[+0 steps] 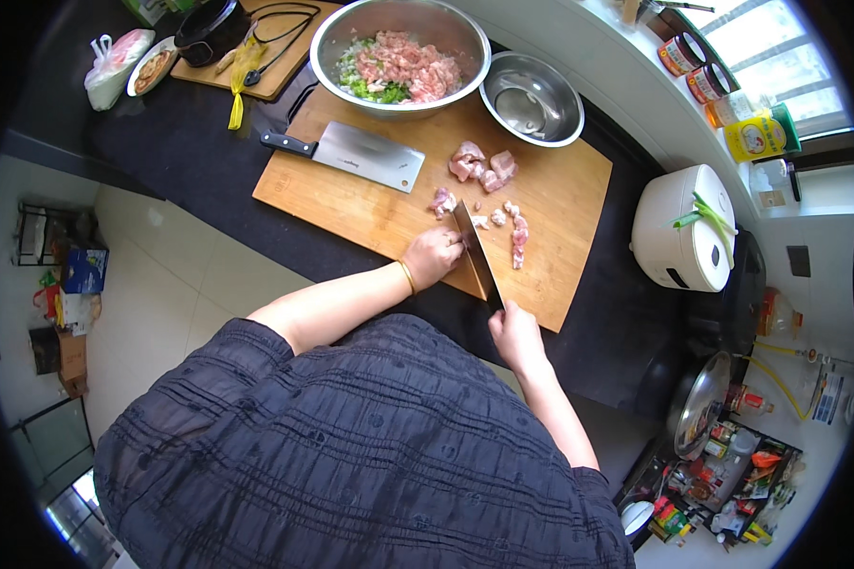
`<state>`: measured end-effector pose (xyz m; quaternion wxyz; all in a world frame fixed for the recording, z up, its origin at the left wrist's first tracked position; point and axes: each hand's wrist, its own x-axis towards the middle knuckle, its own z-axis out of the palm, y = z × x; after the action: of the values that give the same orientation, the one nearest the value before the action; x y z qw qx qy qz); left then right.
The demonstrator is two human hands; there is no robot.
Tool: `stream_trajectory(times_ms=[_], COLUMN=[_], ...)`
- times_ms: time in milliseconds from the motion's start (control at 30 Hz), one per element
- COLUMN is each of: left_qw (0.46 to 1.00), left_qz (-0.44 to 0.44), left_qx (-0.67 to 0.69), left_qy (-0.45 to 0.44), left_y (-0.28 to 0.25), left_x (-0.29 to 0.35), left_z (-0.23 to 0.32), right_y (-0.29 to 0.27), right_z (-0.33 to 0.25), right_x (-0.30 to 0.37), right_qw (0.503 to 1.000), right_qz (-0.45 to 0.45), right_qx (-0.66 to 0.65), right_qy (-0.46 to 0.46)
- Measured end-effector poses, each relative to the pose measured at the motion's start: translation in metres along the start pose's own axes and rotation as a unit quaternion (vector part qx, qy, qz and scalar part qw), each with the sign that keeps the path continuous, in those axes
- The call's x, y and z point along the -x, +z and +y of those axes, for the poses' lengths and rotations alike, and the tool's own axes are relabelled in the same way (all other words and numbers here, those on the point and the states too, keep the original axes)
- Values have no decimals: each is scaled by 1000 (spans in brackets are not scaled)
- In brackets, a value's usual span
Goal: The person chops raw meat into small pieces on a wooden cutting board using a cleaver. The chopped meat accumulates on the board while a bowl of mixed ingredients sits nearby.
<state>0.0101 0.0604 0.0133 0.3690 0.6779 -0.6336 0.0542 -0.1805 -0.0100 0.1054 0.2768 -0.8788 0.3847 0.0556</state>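
Observation:
My right hand (517, 337) is closed round the handle of a kitchen knife (478, 254), its blade standing on edge over the wooden cutting board (351, 201). Just left of the blade, the fingers of my left hand (434, 257) are curled against the board; what they hold, if anything, is hidden. A small piece of raw meat (442, 202) lies near the knife's far end. To the blade's right are small bits and a narrow meat strip (519, 243). Larger raw meat chunks (498, 171) sit farther back. A second wide cleaver (370, 157) rests flat at the board's far left.
Behind the board stands a steel bowl (321, 66) of minced meat and chopped greens, beside a smaller steel bowl (566, 112). A white rice cooker (669, 223) with green onion on top is at right. Jars (707, 83) line the sill. Another board (280, 68) lies back left.

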Motion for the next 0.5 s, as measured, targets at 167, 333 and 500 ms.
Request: stream_trajectory(times_ms=[167, 333, 500], left_qw=[1000, 999, 987], left_qz=[-1, -19, 14], left_qx=[9, 36, 104], left_qy=[20, -18, -125], left_y=[1, -5, -13], left_x=[-4, -6, -4], left_z=[6, -2, -6], right_y=[14, 1, -23], right_z=[-23, -3, 23], right_x=[-38, -36, -9], right_qw=[999, 997, 986], right_qz=[47, 21, 22], right_qx=[-19, -80, -130], right_qy=[-20, 12, 102])
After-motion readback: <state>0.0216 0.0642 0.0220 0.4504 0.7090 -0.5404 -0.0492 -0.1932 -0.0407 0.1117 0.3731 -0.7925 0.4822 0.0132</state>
